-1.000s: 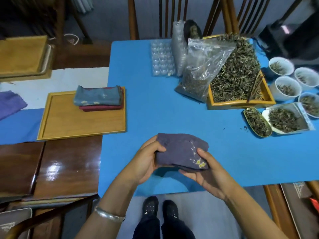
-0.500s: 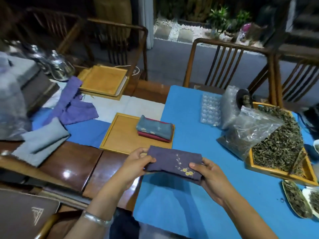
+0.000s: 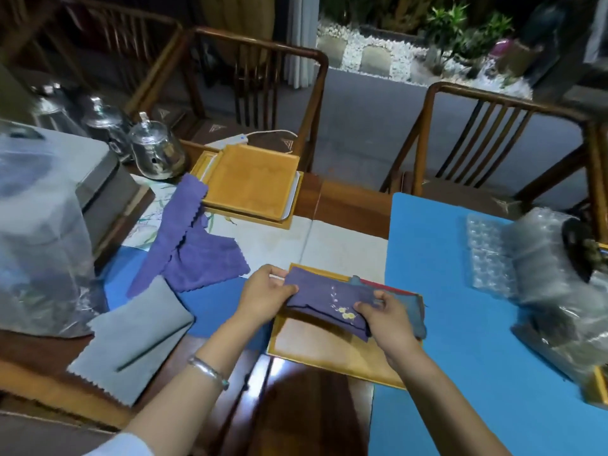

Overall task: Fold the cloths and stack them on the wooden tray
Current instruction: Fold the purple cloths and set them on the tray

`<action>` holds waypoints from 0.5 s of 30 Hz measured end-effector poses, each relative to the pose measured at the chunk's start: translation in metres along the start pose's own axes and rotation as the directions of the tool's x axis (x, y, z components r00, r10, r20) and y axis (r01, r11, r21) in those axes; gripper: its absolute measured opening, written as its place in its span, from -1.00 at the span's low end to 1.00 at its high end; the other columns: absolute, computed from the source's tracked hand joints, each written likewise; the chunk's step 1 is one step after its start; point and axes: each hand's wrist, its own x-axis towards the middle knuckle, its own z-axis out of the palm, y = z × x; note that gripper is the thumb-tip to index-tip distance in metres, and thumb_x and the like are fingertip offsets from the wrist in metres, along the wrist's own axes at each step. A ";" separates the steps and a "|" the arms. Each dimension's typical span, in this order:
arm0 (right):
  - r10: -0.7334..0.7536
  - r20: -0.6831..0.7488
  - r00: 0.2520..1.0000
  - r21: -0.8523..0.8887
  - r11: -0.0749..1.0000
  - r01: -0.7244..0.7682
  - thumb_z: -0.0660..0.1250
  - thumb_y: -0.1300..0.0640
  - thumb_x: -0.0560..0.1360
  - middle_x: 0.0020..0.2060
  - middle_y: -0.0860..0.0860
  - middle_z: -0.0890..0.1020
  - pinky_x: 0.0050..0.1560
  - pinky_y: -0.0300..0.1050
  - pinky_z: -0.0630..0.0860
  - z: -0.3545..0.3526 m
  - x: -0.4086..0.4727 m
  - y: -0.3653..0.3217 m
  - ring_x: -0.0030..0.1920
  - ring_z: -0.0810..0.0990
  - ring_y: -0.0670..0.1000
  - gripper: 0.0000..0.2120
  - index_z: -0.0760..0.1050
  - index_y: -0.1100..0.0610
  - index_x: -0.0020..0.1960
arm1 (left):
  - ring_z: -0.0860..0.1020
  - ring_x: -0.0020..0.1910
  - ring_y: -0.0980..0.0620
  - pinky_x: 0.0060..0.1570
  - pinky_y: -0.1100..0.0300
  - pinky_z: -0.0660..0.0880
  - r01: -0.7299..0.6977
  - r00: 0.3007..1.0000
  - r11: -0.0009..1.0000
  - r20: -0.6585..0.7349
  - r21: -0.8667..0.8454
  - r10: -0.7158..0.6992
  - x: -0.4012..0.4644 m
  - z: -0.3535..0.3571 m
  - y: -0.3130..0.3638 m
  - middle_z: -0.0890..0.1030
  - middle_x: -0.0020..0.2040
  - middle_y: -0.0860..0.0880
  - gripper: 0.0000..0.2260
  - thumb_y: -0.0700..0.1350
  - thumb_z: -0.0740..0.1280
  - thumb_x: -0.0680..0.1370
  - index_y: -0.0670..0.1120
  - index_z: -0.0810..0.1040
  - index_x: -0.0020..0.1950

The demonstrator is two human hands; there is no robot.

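Observation:
A folded dark purple cloth (image 3: 324,297) with small yellow embroidered flowers is held over the wooden tray (image 3: 329,353). My left hand (image 3: 266,296) grips its left end and my right hand (image 3: 386,315) grips its right end. Under its right part lies a stack of folded cloths, a blue-grey cloth (image 3: 416,312) on top and a red cloth (image 3: 375,285) beneath, mostly hidden. An unfolded violet cloth (image 3: 194,255) and a grey cloth (image 3: 131,337) lie to the left on the table.
A second wooden tray (image 3: 250,182) sits at the back beside metal teapots (image 3: 156,149). A large plastic-covered object (image 3: 39,225) stands at the far left. Clear plastic trays (image 3: 487,255) and a bag (image 3: 552,291) lie on the blue mat at right. Two wooden chairs stand behind.
Both hands carried the folded purple cloth leftward from above the blue mat to over the tray and its stack. The camera view swung left and up.

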 end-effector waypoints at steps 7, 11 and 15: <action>-0.113 0.039 0.993 -0.500 0.858 0.117 0.24 0.24 0.53 -0.18 0.09 0.51 -0.19 -0.15 0.30 0.055 0.028 -0.006 -0.16 0.48 0.07 -0.92 0.37 0.16 0.00 | 0.53 -0.22 -0.04 -0.29 0.20 0.41 0.017 0.999 0.972 0.044 0.234 -0.028 0.059 -0.026 -0.014 0.57 -0.26 -0.03 -0.77 -0.21 0.43 0.37 -0.09 0.47 -0.03; -0.136 0.051 0.989 -0.755 0.643 0.127 0.29 0.19 0.52 0.05 0.14 0.59 -0.03 -0.03 0.49 0.061 0.051 -0.020 0.06 0.58 0.16 -0.72 0.34 0.14 0.20 | 0.55 -0.18 -0.08 -0.17 0.09 0.53 0.030 0.994 0.973 0.095 0.231 -0.053 0.073 -0.015 -0.017 0.57 -0.20 -0.10 -0.74 -0.25 0.44 0.37 -0.13 0.47 0.00; -0.111 0.167 0.980 -0.937 0.292 0.193 0.37 0.02 0.49 0.17 0.14 0.57 0.15 -0.04 0.45 0.054 0.071 -0.025 0.16 0.53 0.14 -0.51 0.28 0.12 0.34 | 0.56 -0.19 -0.05 -0.23 0.11 0.56 0.016 0.993 0.961 0.110 0.275 -0.048 0.077 0.003 -0.019 0.58 -0.15 -0.08 -0.73 -0.18 0.45 0.37 -0.11 0.49 0.02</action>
